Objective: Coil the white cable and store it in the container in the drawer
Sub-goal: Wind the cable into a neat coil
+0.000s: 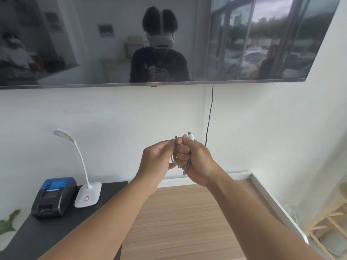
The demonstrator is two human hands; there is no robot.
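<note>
Cable (175,158) coils mostly hidden inside right hand (195,160).

The white cable (175,158) is gathered into a small bundle of loops held up in the air in front of the wall, well above the tabletop, with its loops hanging down between and below the fists. Two metal-tipped connector ends stick up out of the bundle, a short one on the left and a longer white plug on the right
</note>
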